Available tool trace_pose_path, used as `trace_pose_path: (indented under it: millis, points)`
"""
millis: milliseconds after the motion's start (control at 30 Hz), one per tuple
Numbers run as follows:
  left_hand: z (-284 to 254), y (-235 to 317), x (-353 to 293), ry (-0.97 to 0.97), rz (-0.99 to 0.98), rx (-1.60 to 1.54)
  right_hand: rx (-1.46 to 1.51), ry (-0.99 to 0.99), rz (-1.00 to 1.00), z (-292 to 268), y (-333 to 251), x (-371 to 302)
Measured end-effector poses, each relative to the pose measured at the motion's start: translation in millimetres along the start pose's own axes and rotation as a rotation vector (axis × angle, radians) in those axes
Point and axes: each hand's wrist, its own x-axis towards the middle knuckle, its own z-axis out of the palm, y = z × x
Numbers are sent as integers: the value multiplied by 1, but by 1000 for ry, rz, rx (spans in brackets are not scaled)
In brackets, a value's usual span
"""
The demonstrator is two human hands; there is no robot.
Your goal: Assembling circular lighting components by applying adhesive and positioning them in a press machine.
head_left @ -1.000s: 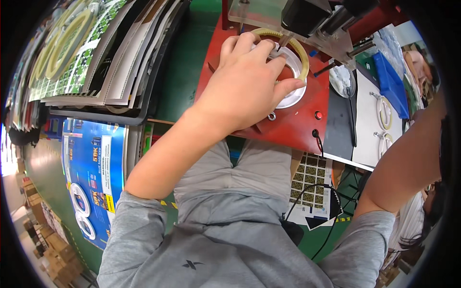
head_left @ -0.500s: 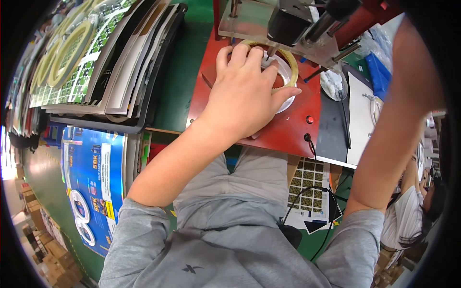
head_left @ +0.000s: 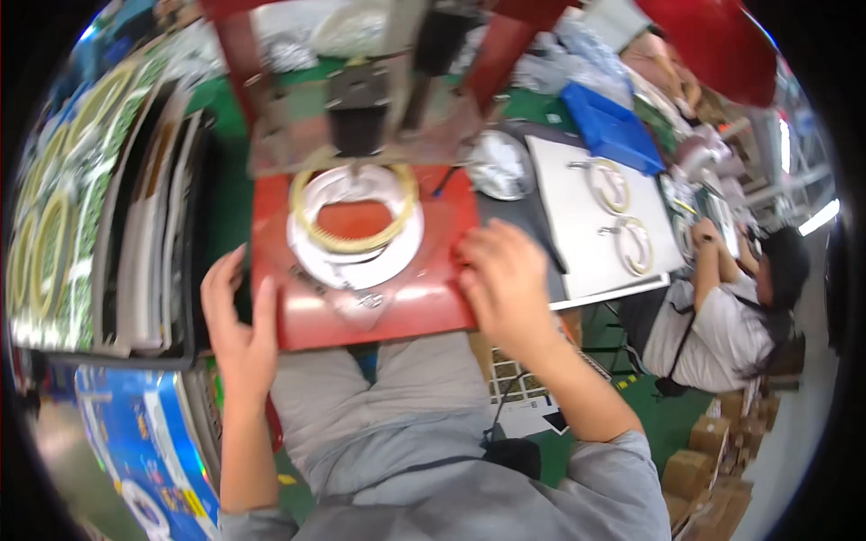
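Observation:
A pale yellow ring (head_left: 408, 191) lies on a larger white ring (head_left: 408, 248) on the red base plate (head_left: 415, 316) of a bench machine. The black block (head_left: 358, 113) of the machine's head is above the rings' far side, with a thin tip reaching down to them. My left hand (head_left: 236, 320) is at the base plate's left edge, holding nothing, thumb and fingers apart. At the plate's right edge is my right hand (head_left: 510, 284), also without anything held. Its fingertips rest at or just over the plate's side, covering the spot where a red button showed earlier.
Left stands a black tray of upright sheets (head_left: 149, 216), with more yellow rings beside it. A white board (head_left: 577, 207) to the right carries two rings. Behind are a blue bin (head_left: 613, 131) and a bowl of white material (head_left: 499, 167). A co-worker (head_left: 722, 316) sits at right.
My left hand has left the rings and moved to the plate's left edge. My right hand has come down from the upper right to the plate's right edge. The view has shifted.

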Motion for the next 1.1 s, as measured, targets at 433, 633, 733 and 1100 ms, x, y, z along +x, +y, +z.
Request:
trace_pose_path:
  millis: [433, 633, 733, 1100]
  points:
    - [12, -16, -8, -55, -162, -238, -68, -142, -71, -24, -4, -1]
    - [6, -17, -9, -67, -159, -166, 71, -11, -111, -29, -1, 34]
    - [6, -14, -7, -69, -126, -202, 205, 70, -119, -26, -18, 47]
    - [7, -4, -3, -57, -44, -83, 254, 137, -205, -7, -41, 72]
